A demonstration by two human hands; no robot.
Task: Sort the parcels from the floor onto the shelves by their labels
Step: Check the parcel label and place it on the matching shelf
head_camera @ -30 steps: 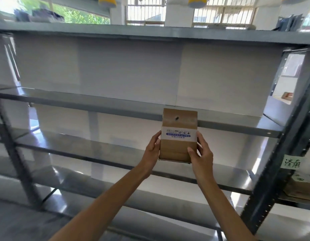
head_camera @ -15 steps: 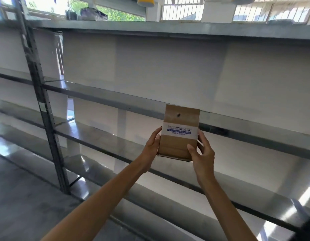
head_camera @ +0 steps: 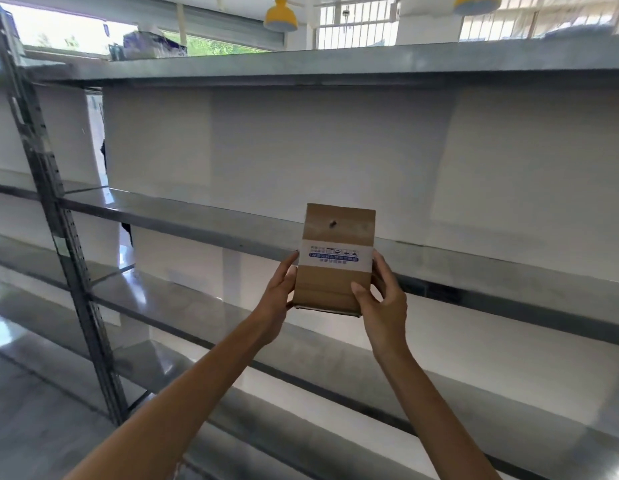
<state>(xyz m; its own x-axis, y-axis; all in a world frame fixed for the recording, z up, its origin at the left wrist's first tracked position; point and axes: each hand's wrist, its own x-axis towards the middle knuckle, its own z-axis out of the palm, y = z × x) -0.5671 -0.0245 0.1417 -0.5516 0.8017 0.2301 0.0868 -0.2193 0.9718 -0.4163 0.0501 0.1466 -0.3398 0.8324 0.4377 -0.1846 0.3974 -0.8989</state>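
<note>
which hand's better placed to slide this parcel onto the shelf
Probably the right hand: thumb across the parcel, fingers behind it; the left hand only holds the left edge.

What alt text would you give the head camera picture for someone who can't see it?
A person's left hand and right hand hold a small brown cardboard parcel upright by its sides, in front of grey metal shelves. A white label with blue print wraps across the parcel's middle. Yellow lamps hang above.
</note>
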